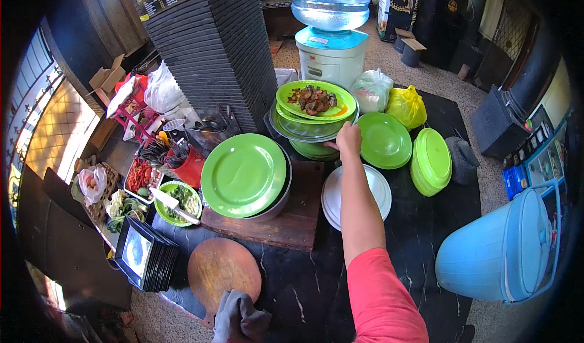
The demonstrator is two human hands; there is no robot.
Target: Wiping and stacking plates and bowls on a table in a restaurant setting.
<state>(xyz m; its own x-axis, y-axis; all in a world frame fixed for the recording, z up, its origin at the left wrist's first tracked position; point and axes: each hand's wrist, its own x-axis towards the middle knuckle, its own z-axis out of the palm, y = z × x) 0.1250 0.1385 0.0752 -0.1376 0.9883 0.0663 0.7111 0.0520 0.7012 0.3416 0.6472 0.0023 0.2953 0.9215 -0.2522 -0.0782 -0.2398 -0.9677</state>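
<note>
My right hand (348,141) reaches forward over the black table, its fingers closed at the near right rim of a round metal tray or lid (301,137). Above that rim rest green plates, the top one an oval green plate (285,97) bearing dark cooked meat (315,101). More green plates sit underneath. Right of my hand lies a round green plate (384,140), and below my forearm are stacked white plates (333,192). A large green plate (244,176) covers a pot on a wooden board (273,233). My left hand is out of view.
A round wooden cutting board (223,270) and grey cloth (239,318) lie near the front edge. A knife (175,206) rests across a green bowl (197,203) of chopped greens. Black square plates (148,256) stand left, a blue lidded bucket (497,247) right, a water dispenser (331,55) behind.
</note>
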